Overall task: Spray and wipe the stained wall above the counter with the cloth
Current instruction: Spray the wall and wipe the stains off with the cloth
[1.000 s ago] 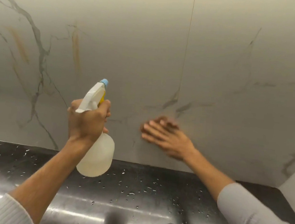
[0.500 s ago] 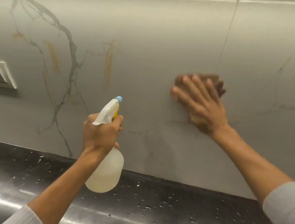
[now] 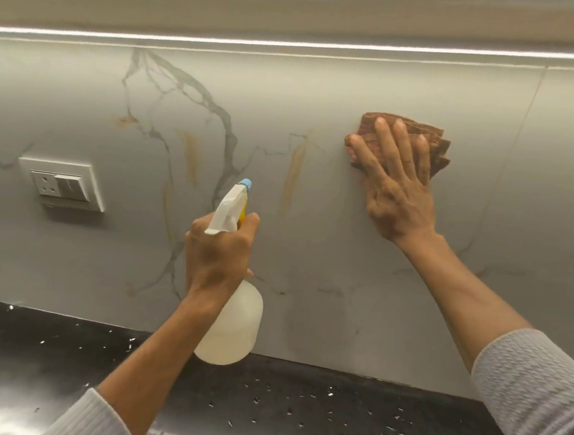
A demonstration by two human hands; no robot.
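Observation:
The grey marble-veined wall (image 3: 323, 93) carries brownish vertical stains, one (image 3: 294, 173) just left of the cloth and another (image 3: 190, 156) further left. My right hand (image 3: 394, 188) lies flat on a folded brown cloth (image 3: 419, 131) and presses it against the wall, high up at the right. My left hand (image 3: 216, 253) grips the neck of a white spray bottle (image 3: 232, 329). Its blue nozzle (image 3: 247, 184) points at the wall, below and between the two stains.
A white switch and socket plate (image 3: 63, 184) sits on the wall at the left. Below runs a glossy black counter (image 3: 298, 410) dotted with water drops. A lit strip (image 3: 292, 46) runs under the cabinet above. A vertical panel joint (image 3: 509, 166) lies right of the cloth.
My right hand has slid the cloth from low on the wall up and to the right. The view has tilted up, so the socket plate and light strip show. The spray bottle stays held.

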